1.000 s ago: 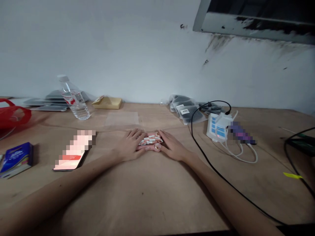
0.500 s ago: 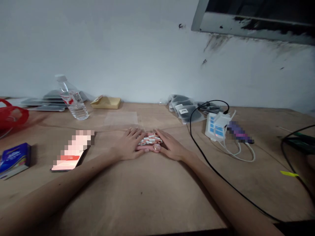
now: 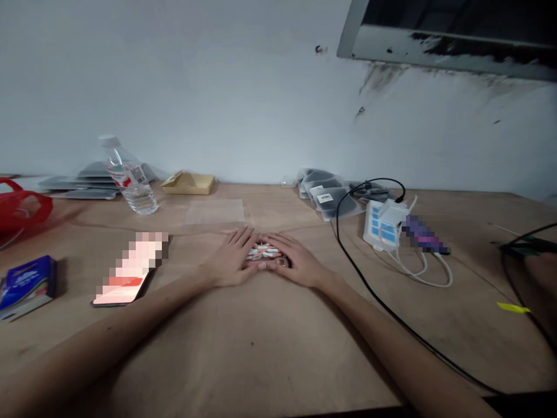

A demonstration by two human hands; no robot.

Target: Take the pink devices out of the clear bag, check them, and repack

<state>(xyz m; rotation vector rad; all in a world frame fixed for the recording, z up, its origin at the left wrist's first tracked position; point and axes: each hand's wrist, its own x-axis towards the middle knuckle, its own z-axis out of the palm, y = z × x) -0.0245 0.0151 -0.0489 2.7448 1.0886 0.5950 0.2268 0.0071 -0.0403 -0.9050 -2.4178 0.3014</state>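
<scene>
In the middle of the table lies a low bundle of small white and pinkish-orange pieces (image 3: 266,251), with a round shiny spot at its near right edge. My left hand (image 3: 235,255) curves around its left side, fingers laid along the far edge and thumb along the near edge. From the other side my right hand (image 3: 300,258) wraps it the same way, and the two hands almost meet. Between them only the top of the bundle shows; its ends are hidden under my palms and fingers. What kind of thing it is I cannot tell.
Left are a phone (image 3: 130,273), a blue packet (image 3: 28,284), a red bag (image 3: 26,206) and a tilted water bottle (image 3: 134,186). Behind are a cardboard tray (image 3: 189,184) and grey pouches (image 3: 333,197). Right, a power strip (image 3: 379,226) trails a black cable (image 3: 365,278).
My right hand has closed further over the bundle, its fingers reaching left across the far edge. The thumbs are nearer each other, and less of the bundle shows.
</scene>
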